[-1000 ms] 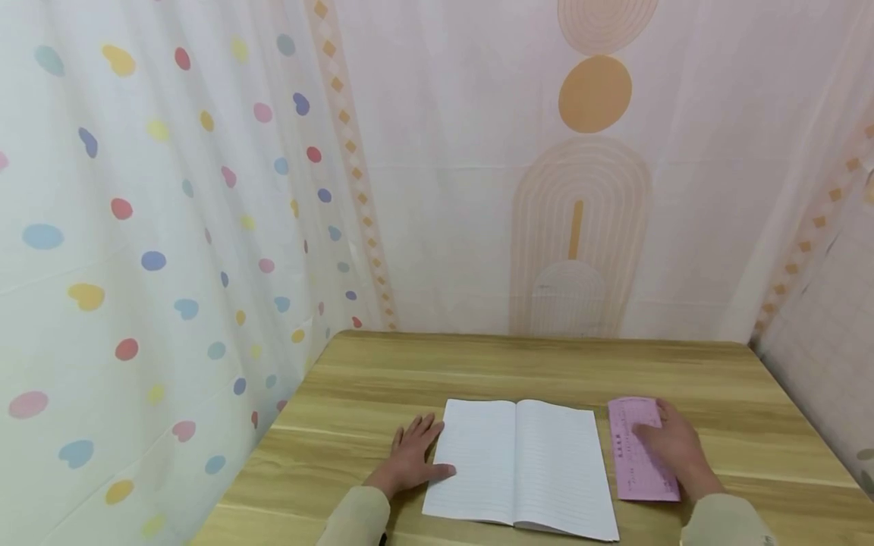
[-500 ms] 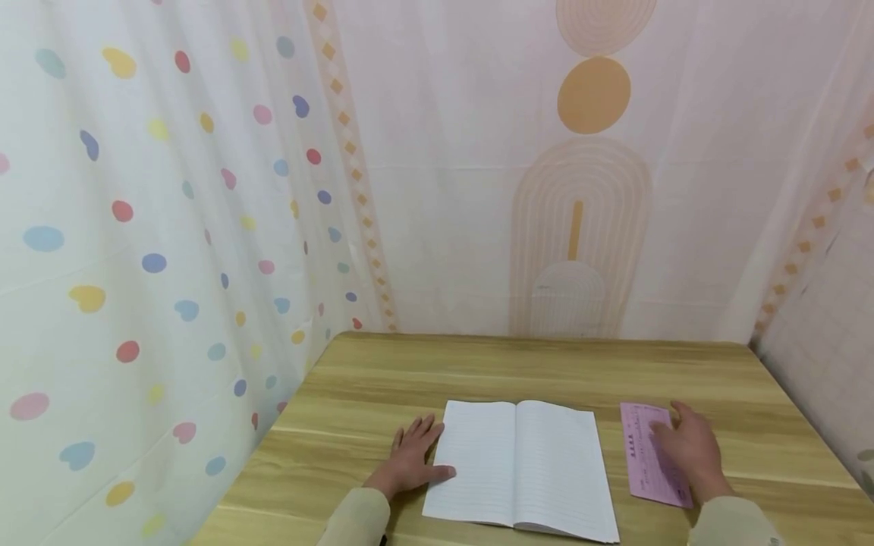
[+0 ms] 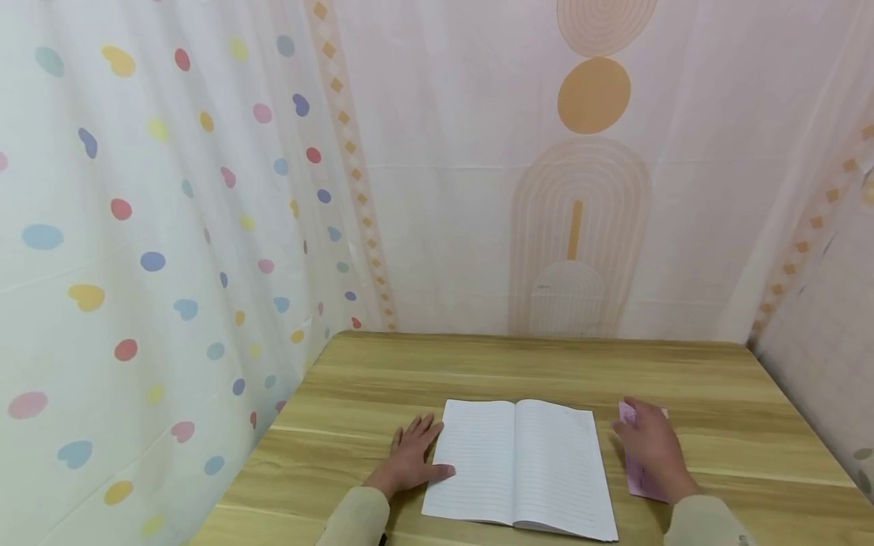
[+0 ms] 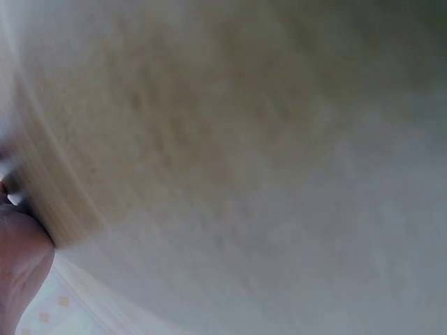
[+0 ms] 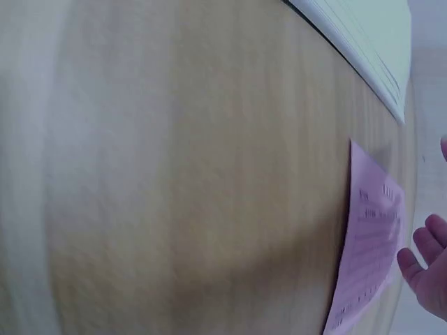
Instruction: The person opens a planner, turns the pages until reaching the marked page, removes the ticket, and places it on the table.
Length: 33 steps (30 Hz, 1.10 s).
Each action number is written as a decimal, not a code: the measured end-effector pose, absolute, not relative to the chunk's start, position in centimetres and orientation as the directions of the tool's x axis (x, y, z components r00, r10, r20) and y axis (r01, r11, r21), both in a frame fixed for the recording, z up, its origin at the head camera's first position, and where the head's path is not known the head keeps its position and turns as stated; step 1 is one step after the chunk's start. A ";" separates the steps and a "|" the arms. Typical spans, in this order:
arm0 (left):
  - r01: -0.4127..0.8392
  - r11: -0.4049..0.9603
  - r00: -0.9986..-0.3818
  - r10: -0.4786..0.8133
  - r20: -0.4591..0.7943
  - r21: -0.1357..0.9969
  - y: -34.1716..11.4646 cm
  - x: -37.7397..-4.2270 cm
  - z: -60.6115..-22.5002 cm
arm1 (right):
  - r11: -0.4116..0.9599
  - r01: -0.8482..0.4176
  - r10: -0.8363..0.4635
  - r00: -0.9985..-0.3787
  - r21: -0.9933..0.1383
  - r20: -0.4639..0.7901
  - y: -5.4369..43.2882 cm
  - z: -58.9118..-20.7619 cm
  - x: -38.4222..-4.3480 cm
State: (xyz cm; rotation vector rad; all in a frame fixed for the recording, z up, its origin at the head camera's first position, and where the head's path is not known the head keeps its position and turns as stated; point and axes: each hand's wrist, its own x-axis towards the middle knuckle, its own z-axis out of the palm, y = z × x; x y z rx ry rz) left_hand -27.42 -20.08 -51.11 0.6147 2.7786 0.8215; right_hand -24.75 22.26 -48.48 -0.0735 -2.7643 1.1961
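Note:
An open notebook (image 3: 553, 470) with lined white pages lies on the wooden table. My left hand (image 3: 412, 459) rests spread at its left edge, thumb over the left page; part of that hand (image 4: 24, 258) appears at the border of the left wrist view. To the right of the notebook lies a pink printed slip of paper (image 3: 636, 479). My right hand (image 3: 652, 447) is over the slip and covers much of it in the head view. In the right wrist view, its loosely bent fingers (image 5: 427, 241) are beside the slip's far edge and grip nothing.
The wood-grain table (image 3: 478, 364) extends behind and to both sides of the notebook. A dotted curtain (image 3: 171, 227) hangs on the left, and a patterned curtain (image 3: 444, 227) hangs behind the table's far edge.
My right hand has let go of the pink slip, after shifting it slightly right, and has swung left over it. The left hand and the notebook stay in place.

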 end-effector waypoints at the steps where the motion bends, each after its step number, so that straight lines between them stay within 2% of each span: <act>1: 0.336 0.762 -0.899 0.435 -0.053 0.554 -20.1 -27.4 -51.1 | 0.700 -0.042 0.067 -0.990 -0.713 0.124 22.0 -48.7 -24.7; 6: 0.326 0.763 -0.901 0.430 -0.062 0.559 -20.0 -27.4 -51.2 | 0.763 -0.207 -0.058 -0.965 -0.613 0.255 20.3 -50.1 -24.5; 9: 0.322 0.757 -0.902 0.427 -0.059 0.569 -20.1 -27.6 -51.5 | 0.799 -0.240 -0.103 -0.958 -0.552 0.268 19.0 -50.4 -24.4; 15: 0.270 0.720 -0.926 0.376 -0.032 0.640 -19.7 -27.4 -51.2 | 0.836 -0.234 -0.153 -0.968 -0.496 0.199 17.0 -50.4 -23.5; 19: 0.207 0.643 -0.951 0.311 -0.004 0.738 -18.7 -26.9 -49.9 | 0.849 -0.216 -0.165 -0.975 -0.482 0.147 16.8 -50.3 -22.9; 23: 0.138 0.564 -0.958 0.284 -0.034 0.814 -18.3 -26.6 -49.1 | 0.867 -0.181 -0.155 -0.983 -0.464 0.094 16.9 -50.5 -22.7; 33: 0.047 0.519 -0.971 0.224 -0.083 0.853 -18.1 -25.8 -49.0 | 0.896 -0.180 -0.172 -0.984 -0.406 0.055 17.0 -51.1 -22.3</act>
